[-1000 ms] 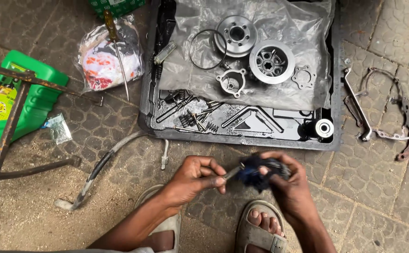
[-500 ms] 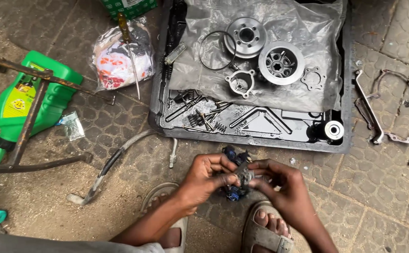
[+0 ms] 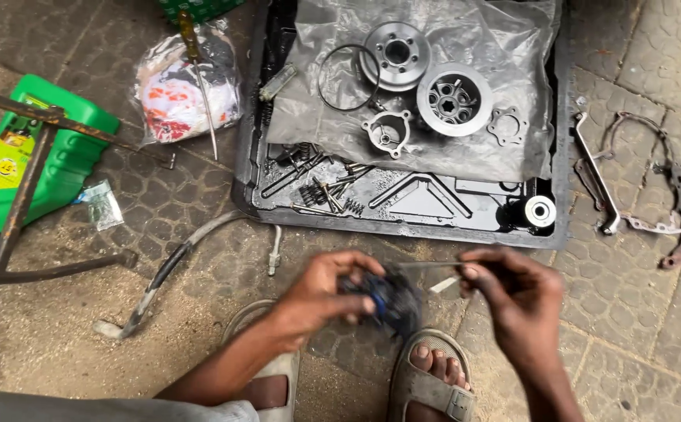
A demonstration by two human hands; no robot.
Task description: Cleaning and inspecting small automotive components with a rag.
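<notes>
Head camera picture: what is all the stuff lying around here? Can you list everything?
blue part: one, blurred, held in left hand
thin rod: one, grey, at right hand
tray: one, black, ahead
plastic sheet: one, grey, over tray
round metal parts: two, grey, on sheet
ring: one, thin, on sheet
springs: several, in tray
jug: one, green, left
gasket: one, rusty, right
sandals: two, grey
left hand: one
right hand: one

Green jug (image 3: 32,160), black tray (image 3: 403,223)
</notes>
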